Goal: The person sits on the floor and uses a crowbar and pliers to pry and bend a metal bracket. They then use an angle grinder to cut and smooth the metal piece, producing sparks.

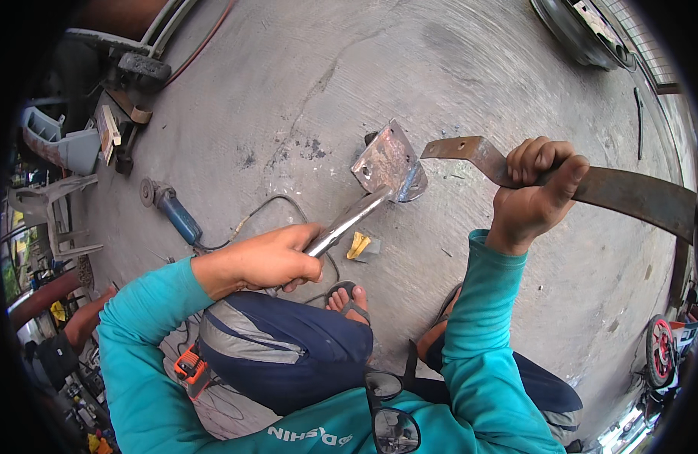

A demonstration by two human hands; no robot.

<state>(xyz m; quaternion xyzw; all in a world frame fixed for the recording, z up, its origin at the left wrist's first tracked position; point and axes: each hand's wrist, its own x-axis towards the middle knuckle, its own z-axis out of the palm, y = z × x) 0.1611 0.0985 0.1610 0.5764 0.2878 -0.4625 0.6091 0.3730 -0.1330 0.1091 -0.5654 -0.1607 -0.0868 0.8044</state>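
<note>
My left hand [277, 257] is closed around a shiny metal pipe [347, 225], which slants up and to the right. The pipe's far end meets a metal bracket [384, 157], a worn plate with holes and a bluish welded-looking lower corner. Whether pipe and bracket are joined I cannot tell. In my right hand [534, 185], fingers wrapped over it, is a bent flat steel bar [637, 198]. Its stepped, drilled end points left and comes close to the bracket's right side; the longer end runs out to the right.
On the floor at left lies a blue angle grinder [181, 216], its cord curling toward my feet. A small yellow piece [358, 245] lies below the pipe. An orange device [191, 366] is beside my left knee. A wheel rim [580, 34] stands far right, a plastic chair [50, 204] at left.
</note>
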